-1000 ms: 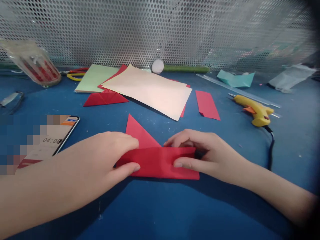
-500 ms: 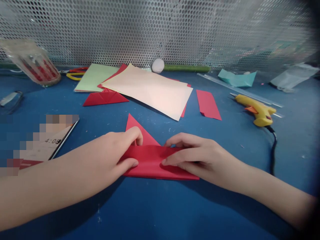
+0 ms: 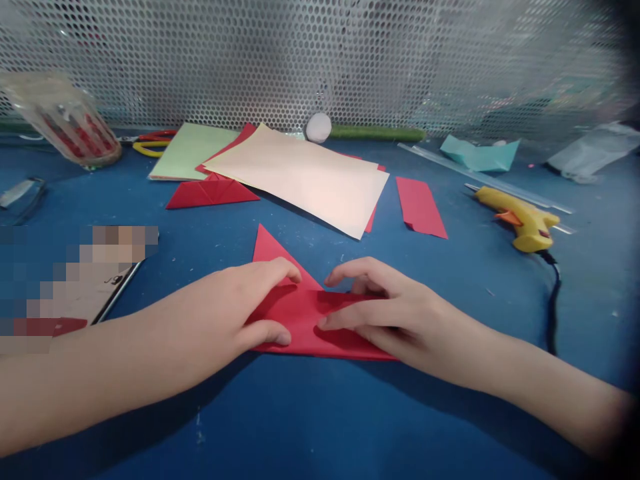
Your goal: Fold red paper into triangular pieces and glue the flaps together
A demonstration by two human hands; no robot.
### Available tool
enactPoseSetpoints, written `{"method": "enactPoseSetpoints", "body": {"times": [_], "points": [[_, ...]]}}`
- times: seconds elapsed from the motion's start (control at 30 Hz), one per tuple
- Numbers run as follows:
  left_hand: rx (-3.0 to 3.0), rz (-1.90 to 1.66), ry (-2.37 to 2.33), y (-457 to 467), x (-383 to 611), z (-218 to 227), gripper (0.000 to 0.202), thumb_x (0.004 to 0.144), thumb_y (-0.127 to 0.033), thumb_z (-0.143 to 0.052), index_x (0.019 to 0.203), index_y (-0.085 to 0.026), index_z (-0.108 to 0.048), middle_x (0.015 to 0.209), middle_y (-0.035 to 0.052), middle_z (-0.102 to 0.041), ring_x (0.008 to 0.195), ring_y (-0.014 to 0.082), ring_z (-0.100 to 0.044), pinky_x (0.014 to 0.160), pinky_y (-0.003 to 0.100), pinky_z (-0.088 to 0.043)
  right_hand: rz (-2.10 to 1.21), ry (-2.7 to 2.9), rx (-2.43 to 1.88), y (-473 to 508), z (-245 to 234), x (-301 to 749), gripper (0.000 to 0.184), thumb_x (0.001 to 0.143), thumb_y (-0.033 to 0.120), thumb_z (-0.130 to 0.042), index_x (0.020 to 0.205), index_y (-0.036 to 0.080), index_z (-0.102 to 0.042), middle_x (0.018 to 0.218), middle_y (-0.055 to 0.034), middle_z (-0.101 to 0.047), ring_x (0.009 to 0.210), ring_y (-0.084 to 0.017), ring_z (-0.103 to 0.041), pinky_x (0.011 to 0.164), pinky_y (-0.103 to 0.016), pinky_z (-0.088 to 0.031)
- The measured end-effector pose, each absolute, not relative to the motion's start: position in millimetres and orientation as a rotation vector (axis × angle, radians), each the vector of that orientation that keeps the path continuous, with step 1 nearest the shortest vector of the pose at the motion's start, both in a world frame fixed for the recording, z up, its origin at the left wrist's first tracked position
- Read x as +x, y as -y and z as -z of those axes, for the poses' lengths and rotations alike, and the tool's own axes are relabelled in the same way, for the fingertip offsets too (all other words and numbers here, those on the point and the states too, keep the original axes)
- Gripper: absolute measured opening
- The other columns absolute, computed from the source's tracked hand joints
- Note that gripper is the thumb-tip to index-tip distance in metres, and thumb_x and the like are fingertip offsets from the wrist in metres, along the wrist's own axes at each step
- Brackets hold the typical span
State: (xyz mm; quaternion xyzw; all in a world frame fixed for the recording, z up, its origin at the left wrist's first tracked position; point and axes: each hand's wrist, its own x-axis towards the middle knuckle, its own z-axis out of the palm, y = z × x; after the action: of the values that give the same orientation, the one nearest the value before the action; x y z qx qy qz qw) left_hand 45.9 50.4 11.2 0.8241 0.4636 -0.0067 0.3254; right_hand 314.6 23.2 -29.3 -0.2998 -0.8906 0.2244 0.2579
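A sheet of red paper (image 3: pixel 307 312), folded so that a triangular point sticks up at its far left, lies flat on the blue table. My left hand (image 3: pixel 250 297) rests over its left part, thumb near the front edge and forefinger farther back, with a gap between them. On the right part lies my right hand (image 3: pixel 395 303), its fingers apart; one fingertip touches the paper's middle while the forefinger is raised slightly near the back edge. The paper's right end is partly hidden under this hand. Neither hand has a grip that I can see.
Behind the paper are a folded red piece (image 3: pixel 213 192), cream sheets (image 3: pixel 300 180), a green pad (image 3: pixel 193 150) and a red strip (image 3: pixel 421 207). A yellow glue gun (image 3: pixel 517 217) with its cord lies right. Left are a phone (image 3: pixel 107 293) and a jar (image 3: pixel 70 123).
Both hands' fingers have loosened on the red paper, and its raised fold now lies flatter. My left thumb and forefinger have slid a little to the right. My right forefinger has lifted.
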Motion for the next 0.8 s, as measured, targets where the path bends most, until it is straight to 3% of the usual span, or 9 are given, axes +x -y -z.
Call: {"method": "enactPoseSetpoints", "body": {"times": [0.07,0.2,0.27,0.37,0.5,0.6,0.7,0.8], "points": [[2.332,-0.018,-1.135,-46.3,47.2,-10.0,0.038,0.097,-0.029,-0.063,0.135,-0.034,-0.059,0.137,0.0011,-0.064,0.119,0.0260,-0.065,0.094,0.037,-0.053,-0.598,2.443,-0.814,-24.4,27.0,313.2,0.037,0.105,0.007,-0.045,0.116,0.025,-0.075,0.128,-0.0087,-0.056,0.079,-0.009,-0.062,0.077,-0.022,-0.055],[2.724,-0.186,-0.948,-31.2,48.6,-10.2,0.032,0.100,-0.012,-0.049,0.122,-0.023,-0.070,0.146,0.0101,-0.058,0.128,0.0303,-0.060,0.108,0.045,-0.048,-0.647,2.497,-0.780,-27.0,20.8,311.8,0.035,0.103,0.006,-0.046,0.118,0.020,-0.074,0.126,-0.0120,-0.056,0.087,-0.012,-0.066,0.078,-0.023,-0.056],[2.934,-0.276,-0.756,-22.5,49.8,-9.9,0.041,0.102,-0.007,-0.037,0.115,-0.019,-0.074,0.132,0.0105,-0.069,0.115,0.0264,-0.068,0.100,0.038,-0.053,-0.672,2.503,-0.767,-27.2,19.3,312.3,0.034,0.103,0.006,-0.046,0.118,0.020,-0.073,0.126,-0.0120,-0.056,0.088,-0.012,-0.066,0.075,-0.022,-0.056],[3.150,-0.334,-0.593,-10.8,51.3,-6.4,0.054,0.103,-0.001,-0.027,0.108,-0.018,-0.078,0.105,0.0046,-0.080,0.092,0.0214,-0.075,0.083,0.031,-0.058,-0.682,2.503,-0.774,-26.4,20.6,314.4,0.034,0.102,0.005,-0.046,0.116,0.021,-0.073,0.126,-0.0106,-0.056,0.085,-0.010,-0.065,0.074,-0.022,-0.056],[3.240,-0.265,-0.552,-1.1,48.4,0.9,0.043,0.105,-0.008,-0.037,0.126,-0.018,-0.074,0.122,0.0043,-0.078,0.106,0.0242,-0.073,0.088,0.035,-0.058,-0.741,2.480,-0.805,-26.9,23.7,317.1,0.031,0.105,0.010,-0.048,0.117,0.023,-0.073,0.129,-0.0085,-0.053,0.081,-0.008,-0.062,0.076,-0.021,-0.055],[3.271,-0.192,-0.522,1.3,46.4,3.0,0.038,0.105,-0.016,-0.044,0.132,-0.017,-0.071,0.130,0.0047,-0.075,0.112,0.0258,-0.071,0.090,0.037,-0.057,-0.913,2.458,-0.901,-29.0,19.8,318.7,0.025,0.107,0.026,-0.057,0.127,0.025,-0.071,0.131,-0.0078,-0.054,0.090,-0.010,-0.065,0.075,-0.020,-0.056],[3.322,-0.140,-0.513,2.6,47.3,5.5,0.037,0.104,-0.020,-0.047,0.131,-0.017,-0.072,0.132,0.0055,-0.074,0.112,0.0271,-0.071,0.088,0.039,-0.056,-1.108,2.437,-1.032,-30.8,10.6,321.2,0.044,0.100,0.046,-0.068,0.141,0.032,-0.063,0.135,-0.0065,-0.053,0.107,-0.015,-0.066,0.074,-0.020,-0.056],[3.322,-0.170,-0.570,5.2,49.6,12.8,0.036,0.106,-0.021,-0.048,0.131,-0.020,-0.073,0.134,0.0041,-0.073,0.114,0.0262,-0.070,0.090,0.039,-0.055,-1.208,2.398,-1.131,-30.9,2.1,324.6,0.061,0.092,0.053,-0.077,0.149,0.045,-0.055,0.132,-0.0016,-0.056,0.108,-0.016,-0.064,0.073,-0.019,-0.056]]}}
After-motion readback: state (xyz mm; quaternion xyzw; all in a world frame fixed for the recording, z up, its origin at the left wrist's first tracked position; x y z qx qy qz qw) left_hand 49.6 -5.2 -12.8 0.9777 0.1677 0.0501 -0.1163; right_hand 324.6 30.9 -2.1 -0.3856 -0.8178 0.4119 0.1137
